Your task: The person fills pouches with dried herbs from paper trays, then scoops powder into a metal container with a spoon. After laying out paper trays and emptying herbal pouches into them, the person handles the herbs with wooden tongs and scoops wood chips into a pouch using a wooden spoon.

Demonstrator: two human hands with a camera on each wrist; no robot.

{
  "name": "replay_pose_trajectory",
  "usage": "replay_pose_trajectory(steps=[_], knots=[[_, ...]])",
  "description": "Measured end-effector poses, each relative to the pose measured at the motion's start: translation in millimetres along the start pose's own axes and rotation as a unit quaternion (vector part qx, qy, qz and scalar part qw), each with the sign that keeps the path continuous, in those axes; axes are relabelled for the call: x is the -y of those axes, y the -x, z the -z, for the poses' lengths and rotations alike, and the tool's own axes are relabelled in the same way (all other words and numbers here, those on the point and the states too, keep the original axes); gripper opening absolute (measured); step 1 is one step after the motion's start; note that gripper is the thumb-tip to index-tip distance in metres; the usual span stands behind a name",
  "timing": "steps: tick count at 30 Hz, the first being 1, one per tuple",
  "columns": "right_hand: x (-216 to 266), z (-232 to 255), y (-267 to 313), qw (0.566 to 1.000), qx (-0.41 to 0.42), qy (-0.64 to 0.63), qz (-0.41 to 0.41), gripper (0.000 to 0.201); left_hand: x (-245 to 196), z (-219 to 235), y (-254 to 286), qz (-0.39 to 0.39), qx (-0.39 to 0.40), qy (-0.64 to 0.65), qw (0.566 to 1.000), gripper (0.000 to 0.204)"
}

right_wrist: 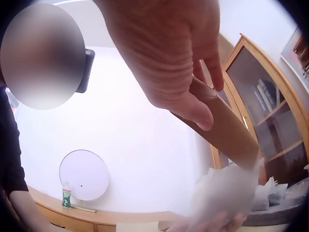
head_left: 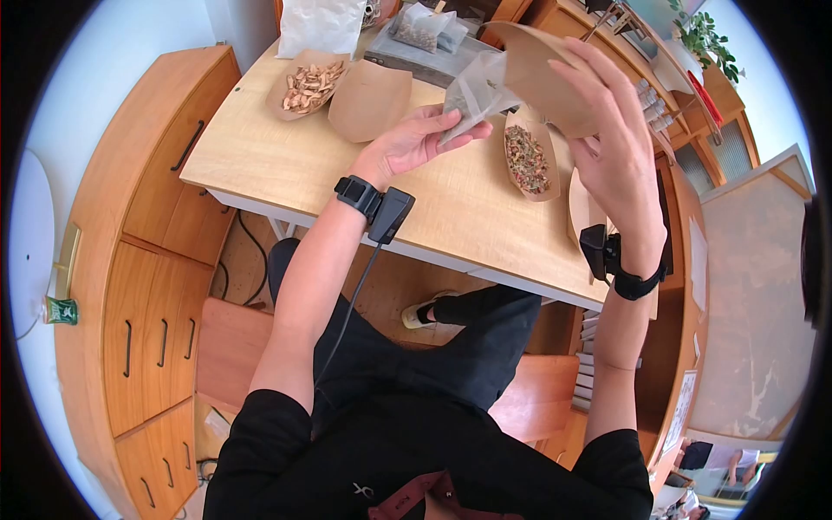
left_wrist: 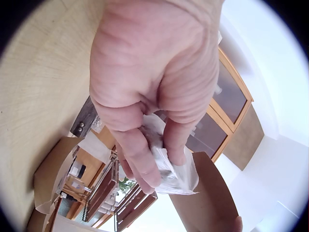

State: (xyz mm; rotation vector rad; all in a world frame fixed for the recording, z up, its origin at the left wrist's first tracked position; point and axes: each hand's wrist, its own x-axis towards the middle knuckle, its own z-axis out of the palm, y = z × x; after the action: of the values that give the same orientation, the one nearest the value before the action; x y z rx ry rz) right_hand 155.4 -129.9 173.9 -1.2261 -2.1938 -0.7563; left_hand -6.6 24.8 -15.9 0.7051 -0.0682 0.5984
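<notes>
My left hand [head_left: 420, 139] holds a translucent white tea bag [head_left: 475, 97] between thumb and fingers, above the table. In the left wrist view, dark contents show through the bag [left_wrist: 176, 174]. My right hand [head_left: 611, 130] grips a brown paper tray [head_left: 546, 82], raised and tilted so its far end meets the bag's mouth. In the right wrist view, thumb and fingers pinch the tray [right_wrist: 224, 128] while its lower end overlaps the bag [right_wrist: 227, 193]. Below them, a paper tray of mixed dried herbs [head_left: 530, 160] sits on the table.
On the wooden table [head_left: 286, 178] stand a paper tray of pale dried slices [head_left: 310, 87] and a bare paper tray [head_left: 371, 100]. Filled bags [head_left: 420, 30] lie on a grey box [head_left: 407, 62] behind. Another paper tray [head_left: 588, 208] is partly hidden under my right arm.
</notes>
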Motion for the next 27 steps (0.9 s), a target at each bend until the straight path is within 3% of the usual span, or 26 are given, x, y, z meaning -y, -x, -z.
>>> replay_pose_trajectory(steps=[12, 27], knots=[[-5.4, -4.4, 5.0, 0.998, 0.004, -0.05, -0.03, 0.063, -1.1, -0.7, -1.2, 0.005, -0.002, 0.008, 1.0, 0.046], [-21.8, -17.9, 23.9, 0.985, -0.124, -0.076, -0.088, 0.06, 0.0, 5.7, -2.6, -0.051, -0.008, 0.047, 0.998, 0.044]])
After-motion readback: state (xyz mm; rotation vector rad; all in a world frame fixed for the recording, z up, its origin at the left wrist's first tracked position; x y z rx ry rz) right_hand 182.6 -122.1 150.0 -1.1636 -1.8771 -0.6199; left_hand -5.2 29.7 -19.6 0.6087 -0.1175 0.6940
